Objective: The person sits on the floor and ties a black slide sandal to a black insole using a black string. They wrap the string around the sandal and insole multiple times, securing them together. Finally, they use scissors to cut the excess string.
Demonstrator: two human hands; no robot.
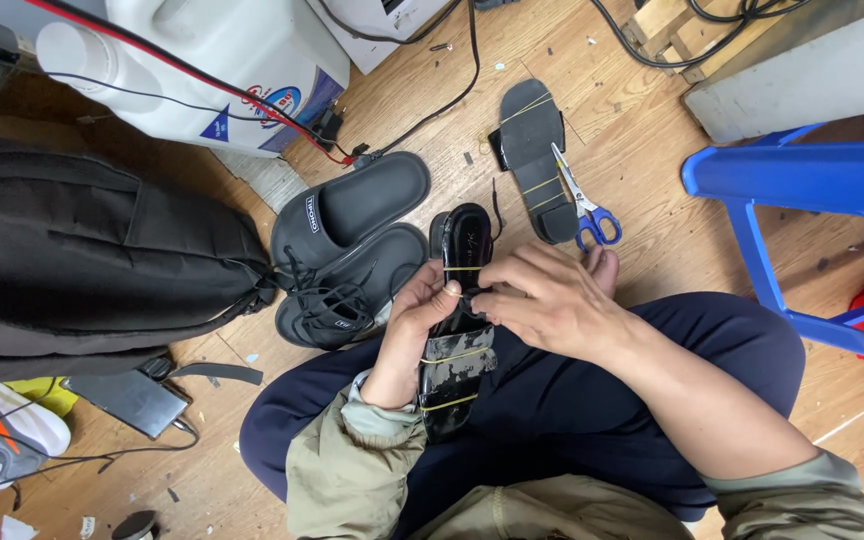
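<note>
A: State the position of the black sandal [459, 330].

B: It rests lengthwise on the seated person's lap, toe end pointing away, over the wooden floor [652, 190]. Yellow rubber bands [457, 355] cross it at several places.

A: Hand condition?

B: The left hand [414, 335] is closed around the sandal's left edge, thumb pressed on top. The right hand [552, 300] covers the right edge, fingers curled and pinched at the band near the sandal's middle.

A: Items beyond the sandal?

B: Just left of it lie a dark slide slipper [352, 205] with a small light label on its strap and a dark laced shoe [347, 295]. Further left sits a black backpack [92, 260]. Beyond the sandal's toe lies a second banded sole [537, 150], with blue-handled scissors [584, 205] touching its right edge.

A: Packages?

B: A white plastic jug [202, 60] stands far left of the sandal's toe, carrying a blue-and-red label.

A: Open room?

B: Bare floor lies right of the scissors, bounded by a blue plastic stool [812, 200].
</note>
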